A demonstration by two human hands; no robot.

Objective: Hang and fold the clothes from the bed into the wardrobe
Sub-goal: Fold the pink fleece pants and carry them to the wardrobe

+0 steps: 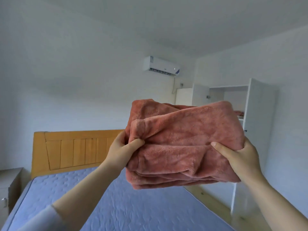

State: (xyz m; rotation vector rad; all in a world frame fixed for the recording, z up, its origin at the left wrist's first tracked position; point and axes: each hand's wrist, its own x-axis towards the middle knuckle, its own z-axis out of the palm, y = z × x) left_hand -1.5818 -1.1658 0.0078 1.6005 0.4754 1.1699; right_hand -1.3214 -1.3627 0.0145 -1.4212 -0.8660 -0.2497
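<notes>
Between your left hand (122, 147) and right hand (236, 157), each gripping one side with the thumb on top, the folded fleece (183, 144) is held up above the bed (133, 205), with the open wardrobe (260, 105) beyond. It looks soft, thick and light; the layers may slide, so keep your fingers underneath

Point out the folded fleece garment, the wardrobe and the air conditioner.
folded fleece garment (183, 147), head view, middle of its front.
wardrobe (262, 114), head view, white panel beside the opening.
air conditioner (160, 65), head view, front cover.
</notes>
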